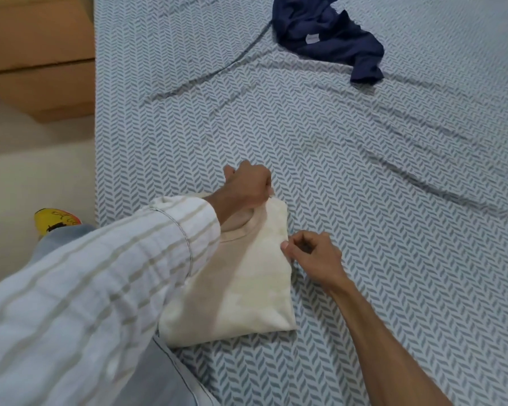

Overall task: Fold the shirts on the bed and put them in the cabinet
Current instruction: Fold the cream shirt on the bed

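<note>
1. Where the floor shows beyond the bed's left edge, a wooden cabinet [38,57] stands at the upper left, and lower down a yellow shoe [56,220] with red and black marks peeks out beside a leg in blue jeans [65,238].
2. A striped white sleeve [100,288] covers the left arm, which reaches in from the lower left across the cream shirt.
3. The left hand [248,186] sits at the far corner of the cream shirt [247,288], fingers curled and pinching the cloth by the collar end.
4. The cream shirt lies folded into a narrow oblong near the bed's near-left corner, its ribbed neckline facing up just under the left wrist; part of it is hidden by the sleeve.
5. The right hand [311,253] is at the shirt's right edge, thumb and fingers curled in a pinch on the fold; the bare right forearm runs off toward the lower right.
6. The bed [393,200] wears a sheet with a blue-grey herringbone print, drawn into long creases across its middle.
7. A dark navy shirt [329,36] lies crumpled near the bed's far edge, well apart from the cream one, with a small pale label showing.
</note>
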A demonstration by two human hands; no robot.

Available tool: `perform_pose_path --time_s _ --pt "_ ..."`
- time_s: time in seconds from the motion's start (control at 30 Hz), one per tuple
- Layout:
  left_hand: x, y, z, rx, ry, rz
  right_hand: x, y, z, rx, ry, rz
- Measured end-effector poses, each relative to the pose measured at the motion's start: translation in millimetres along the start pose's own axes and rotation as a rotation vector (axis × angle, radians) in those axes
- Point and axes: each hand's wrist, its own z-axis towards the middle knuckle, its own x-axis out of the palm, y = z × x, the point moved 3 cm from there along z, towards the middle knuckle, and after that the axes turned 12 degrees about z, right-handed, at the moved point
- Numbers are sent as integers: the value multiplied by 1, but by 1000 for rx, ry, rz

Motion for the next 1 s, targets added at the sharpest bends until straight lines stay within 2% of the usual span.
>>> perform_pose_path --time_s 0.1,0.17,0.27,0.4,0.47,0.53,0.6,0.83,1.0 --pt "6 8 -7 5 -61 -129 -1 -1 0 -11 0 -25" --pt "4 24 -21 -59 -143 -254 -2 0 -1 -33 -1 -29" --pt "-4 59 -60 -241 -350 -336 0 6 -5 -36 -25 -7" --pt "-2 115 -133 -578 -433 -281 5 18 -4 33 -159 15" --pt "12 135 -162 -648 -367 -358 10 33 -4 124 -214 -108" --pt "24 143 -183 -728 -201 -534 20 46 -3 167 -196 -314" --pt "30 141 -193 -757 -117 -609 28 56 -2 180 -166 -382" --pt "35 137 -191 -785 13 -853 30 57 5 294 -76 -104" --pt "40 131 -184 -784 86 -1049 49 65 0 279 45 57"
